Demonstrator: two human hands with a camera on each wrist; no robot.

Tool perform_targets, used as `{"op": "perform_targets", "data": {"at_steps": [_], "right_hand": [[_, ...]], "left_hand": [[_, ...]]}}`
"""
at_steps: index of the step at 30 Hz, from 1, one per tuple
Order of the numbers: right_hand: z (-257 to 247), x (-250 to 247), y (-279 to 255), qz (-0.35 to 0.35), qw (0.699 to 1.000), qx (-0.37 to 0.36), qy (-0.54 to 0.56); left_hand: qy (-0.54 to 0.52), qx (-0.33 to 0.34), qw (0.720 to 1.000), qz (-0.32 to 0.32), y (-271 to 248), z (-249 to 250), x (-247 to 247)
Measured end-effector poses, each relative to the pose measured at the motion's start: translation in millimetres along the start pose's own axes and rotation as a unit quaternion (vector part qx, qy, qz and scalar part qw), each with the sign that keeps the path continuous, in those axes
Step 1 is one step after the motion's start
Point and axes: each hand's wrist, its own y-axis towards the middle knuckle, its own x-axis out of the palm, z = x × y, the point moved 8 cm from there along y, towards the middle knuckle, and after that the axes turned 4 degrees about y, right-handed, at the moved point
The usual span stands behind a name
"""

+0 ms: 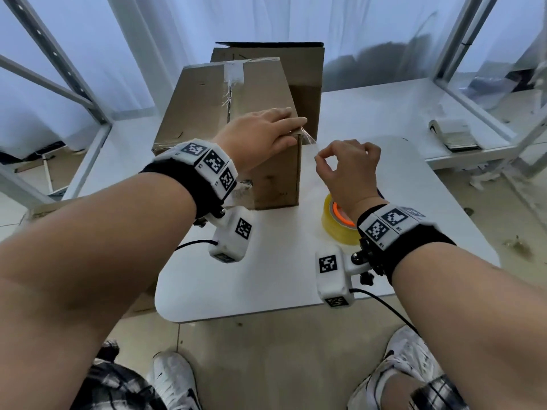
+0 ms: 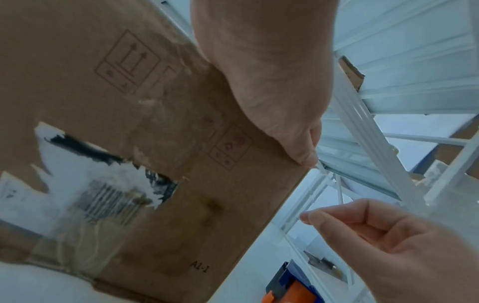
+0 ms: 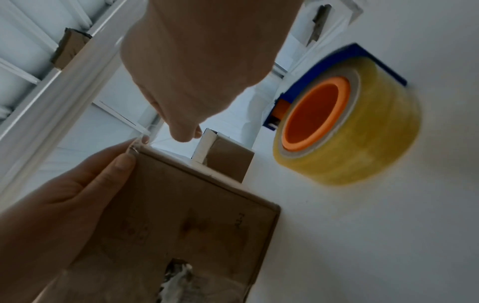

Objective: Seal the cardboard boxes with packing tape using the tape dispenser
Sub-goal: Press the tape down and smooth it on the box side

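Note:
A closed cardboard box [image 1: 207, 113] stands on the white table [image 1: 399, 187], with clear tape along its top seam. My left hand [image 1: 266, 134] lies flat on the box's near right top corner, fingers straight and thumb [image 2: 303, 147] against the side. Just right of that corner, my right hand [image 1: 343, 164] pinches a thin strand of clear tape [image 1: 312, 142] that runs from the corner. The tape dispenser [image 1: 337, 224], blue with an orange core and a yellowish roll [image 3: 362, 133], lies on the table under my right wrist. A second box [image 1: 305, 81] stands behind.
White metal shelf frames stand left [image 1: 59, 84] and right [image 1: 461, 69] of the table. A flat pad-like object [image 1: 453, 134] lies on the low right shelf. The table's near edge [image 1: 251, 313] is in front of my shoes.

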Motion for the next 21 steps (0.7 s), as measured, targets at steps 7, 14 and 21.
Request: {"op": "perform_targets", "data": {"at_steps": [7,14,21], "right_hand": [[3.5,17.4,-13.3,0.010,0.989,0.078,0.121],[-6.0,35.6,-26.0,0.046,0.958,0.138,0.245],[-18.2,35.3,-39.9,0.002,0.978,0.072,0.193]], "left_hand": [[-0.023,-0.013,0.999,-0.018,0.0,0.2,1.2],[-0.023,-0.019,0.999,-0.018,0.7,1.2,-0.9],[0.028,0.017,0.996,-0.083,8.5,5.9,2.8]]}}
